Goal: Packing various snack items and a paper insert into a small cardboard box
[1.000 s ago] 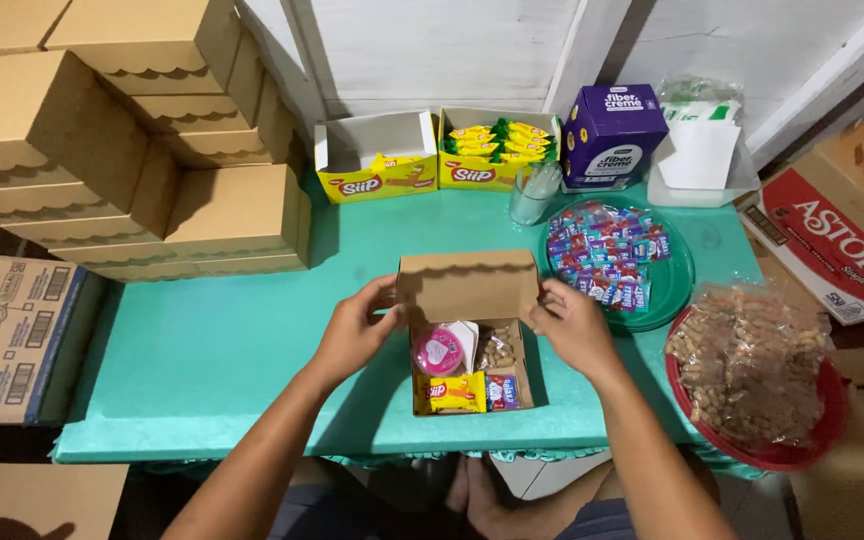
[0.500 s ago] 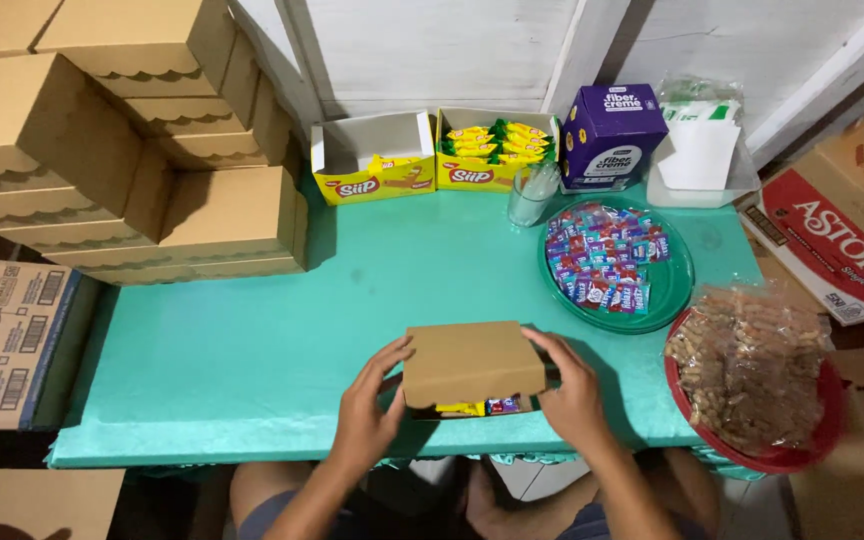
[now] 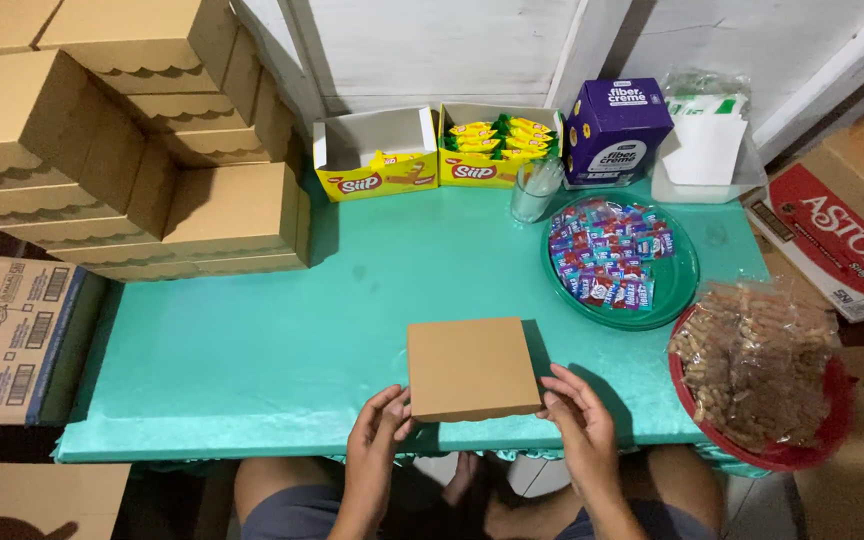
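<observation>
Closed brown box front; purple carton rear.

A table covered in teal cloth fills the middle of the frame. On it are set a closed brown box at lower centre, stacked brown boxes upper left, two yellow cartons, a purple carton, a glass and a green plate of sweets.

box between the hands: showing plain brown | bench: showing teal | plate beyond right hand: showing green, sweets showing blue-red-purple
</observation>
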